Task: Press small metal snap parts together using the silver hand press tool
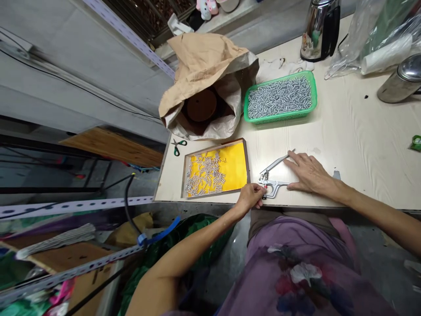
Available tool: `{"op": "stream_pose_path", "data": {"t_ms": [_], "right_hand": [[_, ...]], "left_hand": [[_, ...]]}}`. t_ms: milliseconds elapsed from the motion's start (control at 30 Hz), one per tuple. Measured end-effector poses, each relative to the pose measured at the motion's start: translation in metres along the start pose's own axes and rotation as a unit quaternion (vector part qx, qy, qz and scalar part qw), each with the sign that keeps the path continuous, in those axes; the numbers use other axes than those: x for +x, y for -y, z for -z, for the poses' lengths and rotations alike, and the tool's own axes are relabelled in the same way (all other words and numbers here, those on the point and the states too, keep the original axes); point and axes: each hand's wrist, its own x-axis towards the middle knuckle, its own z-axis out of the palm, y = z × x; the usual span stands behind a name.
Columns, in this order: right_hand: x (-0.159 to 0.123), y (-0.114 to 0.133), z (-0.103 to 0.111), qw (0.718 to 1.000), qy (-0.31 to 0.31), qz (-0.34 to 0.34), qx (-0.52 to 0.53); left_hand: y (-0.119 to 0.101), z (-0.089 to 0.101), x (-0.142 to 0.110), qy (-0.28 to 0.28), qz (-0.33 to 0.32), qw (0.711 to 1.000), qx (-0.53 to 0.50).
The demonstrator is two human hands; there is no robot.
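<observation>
A silver plier-like hand tool [278, 183] lies at the table's front edge with its two handles spread and a spring between them. My right hand [307, 173] spans its handle ends, fingers at the upper handle and thumb at the lower one. At the tool's head, my left hand [250, 196] is closed in a pinch beside a small red part; whatever sits between the fingertips is too small to make out. Left of it, a shallow tray [247, 164] lined with yellow paper holds many small silver spring-like pieces [208, 171].
Behind stands a green basket [279, 118] full of similar silver pieces. An open paper sack [204, 57] is at the back left, near green-handled scissors [177, 147]. A kettle [319, 30], a steel cup [394, 85] and plastic bags [371, 39] stand at the right.
</observation>
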Motion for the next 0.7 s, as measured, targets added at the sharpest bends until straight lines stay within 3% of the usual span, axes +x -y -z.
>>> {"op": "stream_pose_path", "data": {"t_ms": [267, 700], "right_hand": [[0.018, 0.000, 0.007, 0.997, 0.072, -0.003, -0.035], [0.034, 0.001, 0.012, 0.991, 0.086, 0.033, -0.097]], "left_hand": [[-0.005, -0.003, -0.009, -0.002, 0.021, 0.999, -0.046], [0.001, -0.011, -0.009, -0.025, 0.020, 0.990, -0.138]]}}
